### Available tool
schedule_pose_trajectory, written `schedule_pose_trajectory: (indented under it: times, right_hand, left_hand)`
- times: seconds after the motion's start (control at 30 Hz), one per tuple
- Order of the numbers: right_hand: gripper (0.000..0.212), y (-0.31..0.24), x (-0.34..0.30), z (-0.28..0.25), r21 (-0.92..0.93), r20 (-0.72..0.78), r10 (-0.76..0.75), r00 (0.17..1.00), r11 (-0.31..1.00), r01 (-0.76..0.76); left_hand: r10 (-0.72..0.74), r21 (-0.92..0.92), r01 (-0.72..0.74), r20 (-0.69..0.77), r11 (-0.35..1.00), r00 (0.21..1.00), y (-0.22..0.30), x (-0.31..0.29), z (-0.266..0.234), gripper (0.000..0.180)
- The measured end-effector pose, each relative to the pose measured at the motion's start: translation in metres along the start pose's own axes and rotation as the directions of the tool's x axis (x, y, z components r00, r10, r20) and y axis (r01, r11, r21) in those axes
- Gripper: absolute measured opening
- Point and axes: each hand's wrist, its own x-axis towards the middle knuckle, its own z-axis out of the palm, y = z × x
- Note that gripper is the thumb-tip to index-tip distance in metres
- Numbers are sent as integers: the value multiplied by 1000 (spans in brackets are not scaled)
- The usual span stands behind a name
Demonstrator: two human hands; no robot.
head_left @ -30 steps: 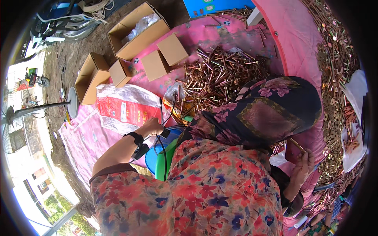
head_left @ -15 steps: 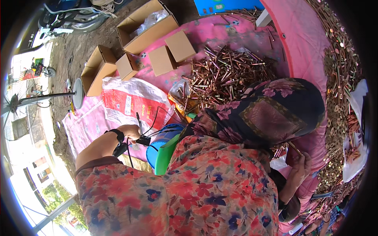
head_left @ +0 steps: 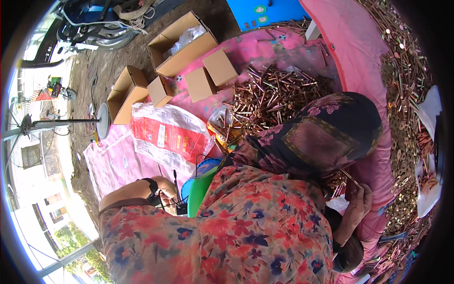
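Observation:
My left hand (head_left: pixel 165 190), with a black strap at the wrist, is closed around a small black device (head_left: pixel 178 201) with thin cables and an upright rod. Beside it are a blue bucket (head_left: pixel 202 169) and a curved green plastic piece (head_left: pixel 199 195). On the right, my right hand (head_left: pixel 360 202) pinches a long brassy bolt (head_left: pixel 351 179), its tip pointing up and left. Between the hands, a dark flower-patterned cloth (head_left: pixel 321 137) covers a rounded shape, in front of my floral top. A large heap of bolts (head_left: pixel 279 97) lies beyond it.
Pink sheeting (head_left: pixel 113 161) covers the ground. Cardboard boxes (head_left: pixel 184 45) and a red-and-white sack (head_left: pixel 172 137) lie at the far left. Washers (head_left: pixel 404 118) and more bolts spread along the right. A pedestal fan (head_left: pixel 26 124) stands left; a blue panel (head_left: pixel 269 12) is at the back.
My left hand has dropped nearer my body with the black device, and its cables have moved. The view has shifted slightly. My right hand stays on the bolt.

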Motion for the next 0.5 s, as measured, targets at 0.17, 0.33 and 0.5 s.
schedule_pose_trajectory:
  times: [0.17,0.33,0.5]
  right_hand:
    - [18,-1,-3,5,-12,-33,6,999,1000,-7]
    - [16,-5,-6,19,-22,-80,-14,997,1000,12]
    - [16,1,-8,15,-53,-3,-18,1000,998,17]
  left_hand:
    - [-1,-14,-1,-197,1000,980,12,35,15,27]
    - [240,222,-146,-490,964,838,2,60,2,19]
    - [192,-557,-370,-353,744,916,-25,111,-12,30]
